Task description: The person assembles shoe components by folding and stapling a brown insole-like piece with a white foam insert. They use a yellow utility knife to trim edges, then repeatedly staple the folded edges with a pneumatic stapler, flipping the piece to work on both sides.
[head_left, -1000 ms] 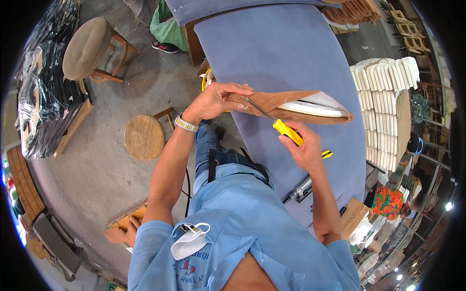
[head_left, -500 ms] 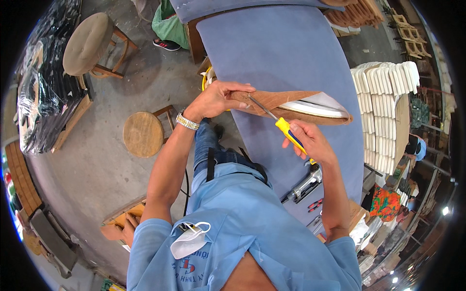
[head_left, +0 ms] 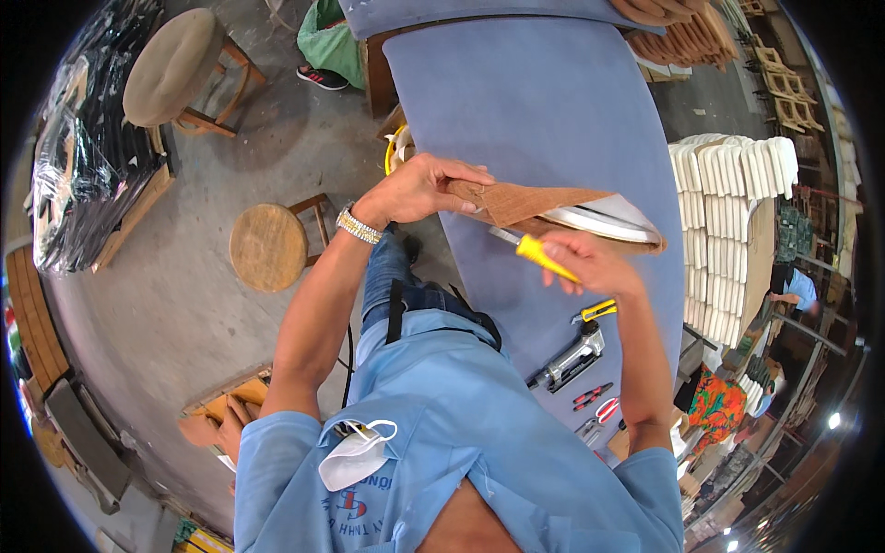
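My left hand pinches one end of a long, brown fabric-covered piece between thumb and fingers. It is held over the blue-topped table, its white padding and pale inner edge showing at the right end. My right hand is wrapped round the yellow handle of a screwdriver. The shaft points up and left toward the near edge of the brown piece; whether its tip touches the fabric I cannot tell.
On the blue table near my right forearm lie a yellow utility knife, a staple gun, pliers and red-handled scissors. White pads are stacked at right. A round stool stands at left.
The screwdriver has drawn back from the brown piece's left end, toward me, and its blade no longer lies across the fabric. The piece has dipped slightly; my left hand still grips it.
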